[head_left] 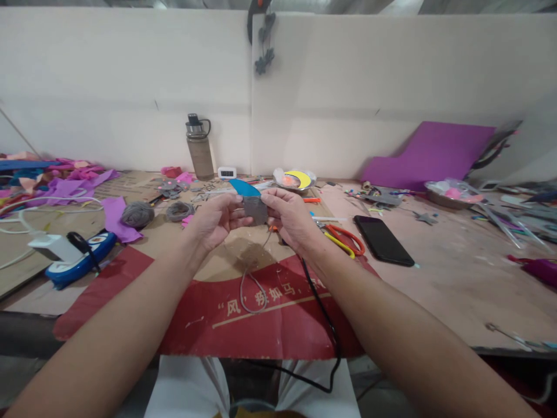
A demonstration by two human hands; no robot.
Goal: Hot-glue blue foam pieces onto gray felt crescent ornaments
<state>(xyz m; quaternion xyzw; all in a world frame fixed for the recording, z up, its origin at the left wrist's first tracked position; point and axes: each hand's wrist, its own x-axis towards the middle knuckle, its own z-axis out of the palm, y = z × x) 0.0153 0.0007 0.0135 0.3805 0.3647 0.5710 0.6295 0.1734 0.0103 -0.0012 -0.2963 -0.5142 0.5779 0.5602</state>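
Note:
Both my hands are raised above the cardboard-covered table point(435, 273) and pinch one small grey felt piece point(255, 210) between them. My left hand point(213, 219) grips its left edge with thumb and fingers closed. My right hand point(290, 216) grips its right edge the same way. A grey yarn strand point(252, 290) hangs from the piece and loops down over the red printed cardboard point(243, 313). A blue curved felt shape point(244, 187) lies just behind the hands.
Red and yellow scissors point(346, 238) and a black phone point(383, 240) lie right of my hands. Two grey yarn balls point(137, 213), purple felt scraps point(117, 217), a water bottle point(199, 148), a metal bowl point(296, 180) and a black cable point(322, 313) are around. Purple sheet point(429, 154) leans at back right.

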